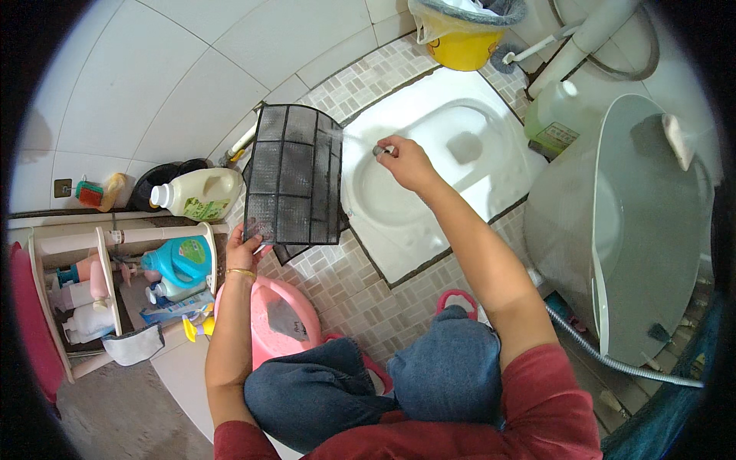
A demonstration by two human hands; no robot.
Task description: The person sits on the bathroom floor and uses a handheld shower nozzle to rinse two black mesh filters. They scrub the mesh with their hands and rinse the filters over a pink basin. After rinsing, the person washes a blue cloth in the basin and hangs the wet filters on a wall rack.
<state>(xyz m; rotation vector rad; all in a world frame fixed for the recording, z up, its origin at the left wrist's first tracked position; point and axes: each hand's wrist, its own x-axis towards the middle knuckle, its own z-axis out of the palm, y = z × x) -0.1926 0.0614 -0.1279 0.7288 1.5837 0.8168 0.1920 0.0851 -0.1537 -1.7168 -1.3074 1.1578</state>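
My left hand (246, 248) grips the lower left corner of a black mesh air filter (294, 184). The filter is a dark plastic frame divided into panels, tilted up beside a white squat toilet (379, 241). Part of a second dark mesh panel (287, 253) shows beneath its lower edge. Over the toilet bowl, my right hand (405, 164) pinches a small grey nozzle (382, 150). A fine water spray goes from the nozzle to the filter's right edge. The hose behind the nozzle is mostly hidden by my hand and forearm.
A pink basin (305, 310) with a grey piece inside stands near my left knee. A detergent jug (198, 194) and a rack of bottles (109, 287) are at left. A yellow bin (466, 49), a green-liquid jug (552, 118) and a large grey tub (558, 201) stand at right.
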